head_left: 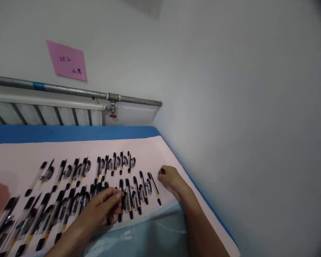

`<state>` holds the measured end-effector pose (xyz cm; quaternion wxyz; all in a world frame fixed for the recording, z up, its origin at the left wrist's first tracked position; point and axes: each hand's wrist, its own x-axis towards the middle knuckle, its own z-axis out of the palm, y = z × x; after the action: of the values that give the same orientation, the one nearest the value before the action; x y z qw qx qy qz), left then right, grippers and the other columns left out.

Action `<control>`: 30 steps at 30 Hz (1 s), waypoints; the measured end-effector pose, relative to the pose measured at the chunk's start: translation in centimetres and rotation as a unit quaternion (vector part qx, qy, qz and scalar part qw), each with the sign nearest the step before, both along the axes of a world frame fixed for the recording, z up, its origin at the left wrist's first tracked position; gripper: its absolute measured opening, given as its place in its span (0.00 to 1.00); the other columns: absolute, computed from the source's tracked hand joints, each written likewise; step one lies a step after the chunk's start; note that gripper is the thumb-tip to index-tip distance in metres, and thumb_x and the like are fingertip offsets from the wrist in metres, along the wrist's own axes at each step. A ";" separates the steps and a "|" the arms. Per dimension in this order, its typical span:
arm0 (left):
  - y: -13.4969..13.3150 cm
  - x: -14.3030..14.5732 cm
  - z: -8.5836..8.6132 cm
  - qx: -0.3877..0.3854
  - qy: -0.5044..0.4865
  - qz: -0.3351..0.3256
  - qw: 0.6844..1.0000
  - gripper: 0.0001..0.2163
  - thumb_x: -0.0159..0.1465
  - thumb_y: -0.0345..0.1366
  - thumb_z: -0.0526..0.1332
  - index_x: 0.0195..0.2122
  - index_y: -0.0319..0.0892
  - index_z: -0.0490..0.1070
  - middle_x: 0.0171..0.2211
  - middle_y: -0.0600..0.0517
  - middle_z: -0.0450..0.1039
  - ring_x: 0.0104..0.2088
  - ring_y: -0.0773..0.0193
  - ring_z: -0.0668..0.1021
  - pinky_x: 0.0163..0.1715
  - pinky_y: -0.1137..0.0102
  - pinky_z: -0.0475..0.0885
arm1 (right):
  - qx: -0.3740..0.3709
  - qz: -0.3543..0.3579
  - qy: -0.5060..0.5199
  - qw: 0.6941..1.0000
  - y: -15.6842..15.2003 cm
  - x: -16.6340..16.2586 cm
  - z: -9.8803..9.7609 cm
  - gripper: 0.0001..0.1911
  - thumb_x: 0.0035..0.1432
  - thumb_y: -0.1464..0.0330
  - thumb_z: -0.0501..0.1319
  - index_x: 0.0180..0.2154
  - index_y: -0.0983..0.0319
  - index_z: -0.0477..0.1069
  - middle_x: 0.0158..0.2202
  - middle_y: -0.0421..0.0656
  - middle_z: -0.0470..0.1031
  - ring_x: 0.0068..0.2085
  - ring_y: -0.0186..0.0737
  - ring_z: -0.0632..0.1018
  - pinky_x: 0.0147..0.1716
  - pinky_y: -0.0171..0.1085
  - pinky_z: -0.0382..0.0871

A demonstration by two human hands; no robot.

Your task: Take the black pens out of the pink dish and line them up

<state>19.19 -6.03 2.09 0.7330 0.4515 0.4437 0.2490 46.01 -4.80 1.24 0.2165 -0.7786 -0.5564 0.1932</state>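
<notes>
Several clear pens with black caps lie in two rows on a pink sheet (155, 150). My left hand (103, 207) rests over the near row, fingers pinched together on the pens (128, 196) there. My right hand (171, 180) lies at the right end of the near row, closed around a small black piece, perhaps a pen cap (163, 171). The far row of pens (115, 162) lies untouched beyond both hands.
A blue table edge (69, 134) runs behind and right of the pink sheet. A clear plastic bag (149, 232) lies near me. A metal pipe with a red valve (112, 116), a radiator and a pink note (66, 60) are on the wall.
</notes>
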 end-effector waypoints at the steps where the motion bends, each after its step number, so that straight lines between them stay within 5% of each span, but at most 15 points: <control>1: 0.0 0.0 0.0 0.003 0.003 -0.004 1.000 0.15 0.50 0.49 0.62 0.27 0.41 0.66 0.19 0.57 0.63 0.19 0.72 0.64 0.18 0.76 0.57 | -0.009 0.005 -0.006 1.000 -0.1 -0.1 0.0 0.05 0.38 0.76 0.56 0.21 0.63 0.68 0.22 0.42 0.71 0.25 0.34 0.68 0.24 0.31 0.56; 9: 0.2 0.2 -0.6 -0.011 -0.022 -0.012 1.000 0.16 0.48 0.49 0.63 0.27 0.41 0.65 0.19 0.58 0.62 0.19 0.72 0.63 0.19 0.76 0.55 | -0.062 0.055 -0.011 0.997 -0.7 -0.9 0.4 0.09 0.39 0.77 0.54 0.24 0.63 0.72 0.24 0.43 0.74 0.26 0.35 0.71 0.25 0.31 0.58; 18: 0.2 0.1 -1.2 -0.008 -0.039 -0.027 0.999 0.16 0.49 0.49 0.62 0.27 0.41 0.64 0.19 0.58 0.61 0.18 0.73 0.62 0.18 0.76 0.53 | -0.036 0.036 0.000 0.999 -1.0 -0.6 1.0 0.12 0.44 0.73 0.54 0.32 0.63 0.73 0.30 0.44 0.75 0.31 0.36 0.72 0.28 0.31 0.60; 22: 0.2 0.1 -1.1 -0.003 -0.023 -0.025 0.999 0.17 0.48 0.50 0.63 0.26 0.41 0.64 0.19 0.58 0.61 0.18 0.73 0.62 0.17 0.76 0.53 | -0.046 0.018 0.023 0.999 -1.2 -1.0 0.8 0.13 0.45 0.73 0.54 0.35 0.64 0.72 0.28 0.44 0.74 0.23 0.33 0.70 0.22 0.31 0.58; 30: 0.3 0.0 -1.4 -0.013 -0.047 -0.032 0.998 0.16 0.50 0.48 0.62 0.28 0.40 0.65 0.20 0.57 0.61 0.19 0.73 0.63 0.19 0.76 0.55 | -0.053 0.013 0.069 0.996 -1.0 -0.4 1.2 0.07 0.39 0.77 0.56 0.21 0.62 0.71 0.20 0.41 0.71 0.27 0.35 0.71 0.27 0.32 0.57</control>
<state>19.23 -5.72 0.65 0.7663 0.4439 0.3973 0.2405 45.57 -5.84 2.39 0.2105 -0.7666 -0.5392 0.2780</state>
